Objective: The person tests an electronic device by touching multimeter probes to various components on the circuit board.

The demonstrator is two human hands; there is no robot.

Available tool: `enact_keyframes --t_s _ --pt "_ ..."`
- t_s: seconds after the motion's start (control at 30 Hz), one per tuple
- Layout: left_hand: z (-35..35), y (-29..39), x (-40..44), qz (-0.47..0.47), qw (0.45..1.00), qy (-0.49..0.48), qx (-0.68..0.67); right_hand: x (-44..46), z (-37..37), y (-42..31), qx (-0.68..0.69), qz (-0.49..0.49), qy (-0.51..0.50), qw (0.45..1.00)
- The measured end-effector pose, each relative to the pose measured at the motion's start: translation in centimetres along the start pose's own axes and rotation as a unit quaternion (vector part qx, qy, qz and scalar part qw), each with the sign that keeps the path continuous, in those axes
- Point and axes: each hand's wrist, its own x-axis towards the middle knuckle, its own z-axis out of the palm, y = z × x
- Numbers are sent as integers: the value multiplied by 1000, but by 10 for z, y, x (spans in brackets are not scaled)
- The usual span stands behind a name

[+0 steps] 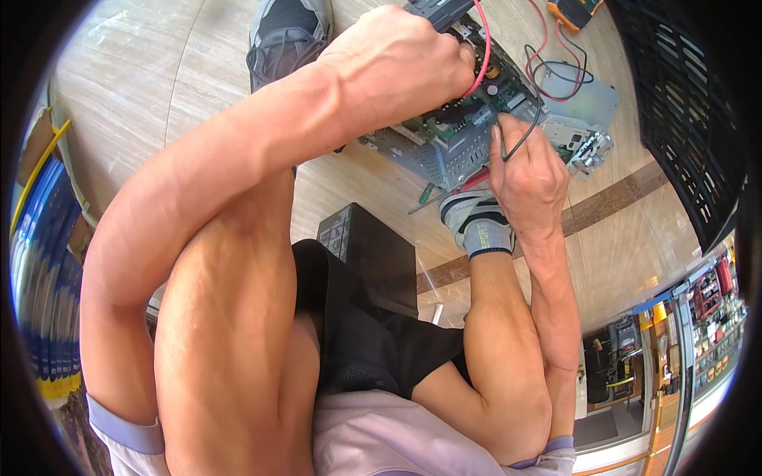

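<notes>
On the floor ahead lies an opened electronic device with a green circuit board in a grey metal chassis. My left hand is closed over the board's upper left side, and a red test lead runs into its fingers; the probe itself is mostly hidden. Low over the board's near right edge, my right hand pinches a black test probe, its black lead curving beside the fingers. I cannot tell whether either tip touches the board. An orange and black multimeter sits at the top right.
A screwdriver lies near my right shoe. A black box stands between my legs. A black plastic crate borders the right side, and blue stacked items line the left. A metal plate is beside the chassis.
</notes>
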Motion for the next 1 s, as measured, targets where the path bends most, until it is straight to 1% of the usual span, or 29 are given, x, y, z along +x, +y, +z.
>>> enact_keyframes --t_s 0.33,0.43,0.47,0.53,0.67,0.73,0.77,0.87,1.0 --pt "0 0 -1 6 1000 -13 7 0 0 0 3 2 -2 1000" --pt "3 4 -2 -21 999 -11 27 -2 0 -1 -11 0 -9 1000" --pt "3 5 -2 -26 1000 -9 16 -1 -1 0 -21 -2 -7 1000" --pt "1 5 -2 -30 1000 4 3 -1 1 0 -7 1 3 1000" --pt "-1 6 -1 -27 999 -39 18 0 -2 1 0 -1 11 1000" --pt "0 4 -2 -25 998 -52 6 -2 1 2 11 -5 36 999" --pt "4 2 -3 -15 998 -43 31 0 2 3 20 -8 45 999" --pt "3 2 -3 -18 999 -42 23 5 -1 1 33 -16 84 996" --pt "1 3 -3 -23 998 -47 18 3 2 2 35 -14 78 996"
